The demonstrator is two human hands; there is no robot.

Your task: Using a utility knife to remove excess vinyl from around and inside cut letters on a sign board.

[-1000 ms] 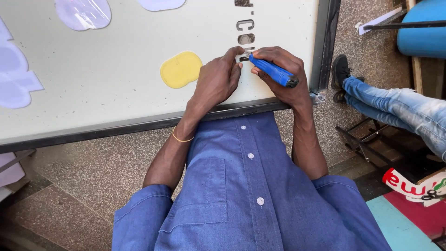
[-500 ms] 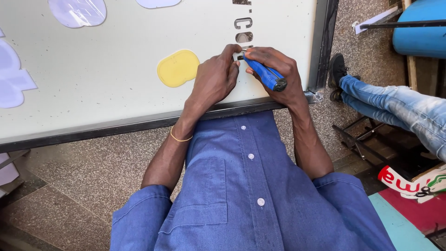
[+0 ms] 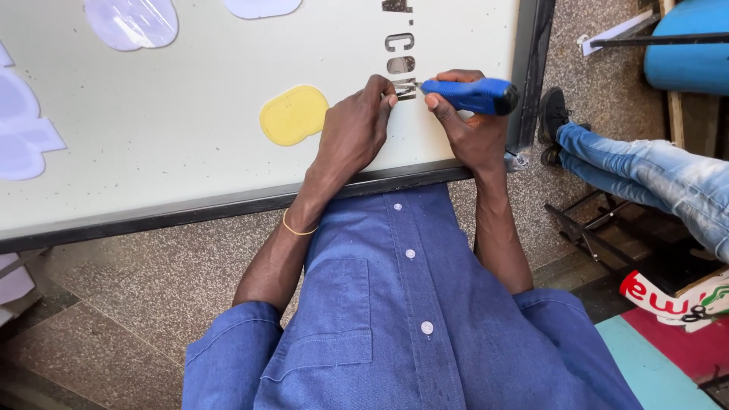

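Your right hand (image 3: 471, 129) is wrapped tight around the blue-handled cutting tool (image 3: 472, 96), fingers closed on the grip, with the tip pointing left into the row of cut-out letters (image 3: 401, 68) near the right edge of the big pale sign panel (image 3: 190, 121). Your left hand (image 3: 353, 133) sits flat-ish on the panel just beside that tip, fingertips curled and pinching or pressing at the lowest letter; I can't tell if they actually grip a bit of film or just hold it down.

Stuff that could go sideways, as I see it:

- Your left fingertips are basically touching where the point is working. If the tool skips out of the cut, it heads straight at them.
- You're leaning over the black frame (image 3: 228, 205) with both wrists on the panel, so a slip would likely scratch the pale face or nick a neighbouring letter.
- Too much pull with the left fingers could tear the thin letter piece instead of lifting it clean.

The yellow blob shape (image 3: 293, 114) sits just left of your left hand, and the lilac shapes (image 3: 130, 21) are well apart up top, so those look safe. Someone's jeans-clad legs (image 3: 645, 171) are near the panel's right side; a bump from there could jog your hand.
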